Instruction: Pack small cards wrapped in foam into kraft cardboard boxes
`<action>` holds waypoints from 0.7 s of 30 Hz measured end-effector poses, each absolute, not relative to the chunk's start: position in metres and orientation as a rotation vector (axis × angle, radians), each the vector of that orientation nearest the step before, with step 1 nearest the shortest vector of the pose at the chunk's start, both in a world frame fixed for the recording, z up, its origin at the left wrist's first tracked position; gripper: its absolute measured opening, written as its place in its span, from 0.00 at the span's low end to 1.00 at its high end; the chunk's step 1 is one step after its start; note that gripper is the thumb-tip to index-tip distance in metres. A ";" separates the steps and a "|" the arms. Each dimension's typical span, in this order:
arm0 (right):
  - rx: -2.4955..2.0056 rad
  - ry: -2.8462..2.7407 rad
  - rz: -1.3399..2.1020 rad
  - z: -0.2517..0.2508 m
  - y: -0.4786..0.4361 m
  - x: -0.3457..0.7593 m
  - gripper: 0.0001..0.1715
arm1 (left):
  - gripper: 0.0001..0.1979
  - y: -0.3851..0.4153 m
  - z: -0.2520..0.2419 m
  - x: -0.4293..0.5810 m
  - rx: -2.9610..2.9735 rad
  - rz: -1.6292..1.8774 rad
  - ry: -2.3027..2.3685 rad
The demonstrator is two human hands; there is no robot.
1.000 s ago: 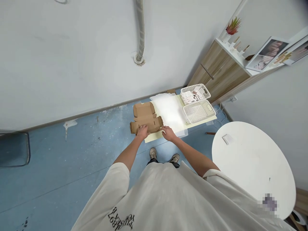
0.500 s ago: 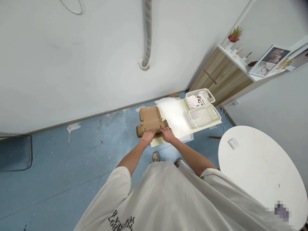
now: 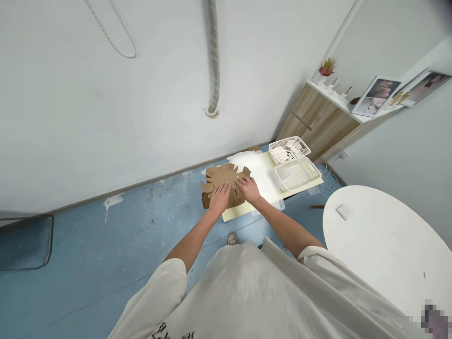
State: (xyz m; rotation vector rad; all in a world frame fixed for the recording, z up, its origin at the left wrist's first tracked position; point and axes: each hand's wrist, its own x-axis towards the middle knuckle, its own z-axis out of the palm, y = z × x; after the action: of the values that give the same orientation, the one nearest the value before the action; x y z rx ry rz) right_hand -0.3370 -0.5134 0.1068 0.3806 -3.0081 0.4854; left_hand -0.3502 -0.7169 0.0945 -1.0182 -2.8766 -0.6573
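Observation:
An unfolded brown cardboard box blank (image 3: pixel 222 176) lies at the left end of a narrow table covered in pale sheets, its flaps partly raised. More brown cardboard (image 3: pixel 205 200) shows beneath its near edge. My left hand (image 3: pixel 219 197) rests on the near part of the blank, fingers extended over the cardboard, a ring on one finger. On the right part of the blank, beside a raised flap, lies my right hand (image 3: pixel 247 188) with its fingers stretched forward. Both palms face down, and what is under them is hidden.
Two white plastic baskets (image 3: pixel 298 173) stand at the table's right end; the farther one (image 3: pixel 289 149) holds small packets. A round white table (image 3: pixel 381 226) is at the right, a wooden cabinet (image 3: pixel 318 115) behind. A dark-framed chair (image 3: pixel 26 242) stands far left.
Both hands have moved forward over the cardboard from its near edge. The near panel is folded differently and the side flaps now stick out. The camera view has shifted slightly.

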 end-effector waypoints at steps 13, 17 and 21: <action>-0.236 -2.844 0.395 0.181 -0.362 -0.236 0.31 | 0.32 -0.551 0.169 -0.317 -1.585 -0.786 -2.494; -0.462 -2.745 0.325 0.181 -0.295 -0.148 0.31 | 0.33 -0.462 0.169 -0.270 -1.890 -0.715 -2.344; -0.721 -2.684 0.198 0.168 -0.232 -0.050 0.31 | 0.34 -0.369 0.165 -0.207 -2.140 -0.672 -2.152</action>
State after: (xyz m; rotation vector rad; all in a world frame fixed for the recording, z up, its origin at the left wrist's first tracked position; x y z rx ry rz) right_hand -0.0500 -0.2323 0.1682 -0.7214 -2.6836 0.1980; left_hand -0.2069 -0.3690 0.1653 -2.1402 -2.1515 -0.6723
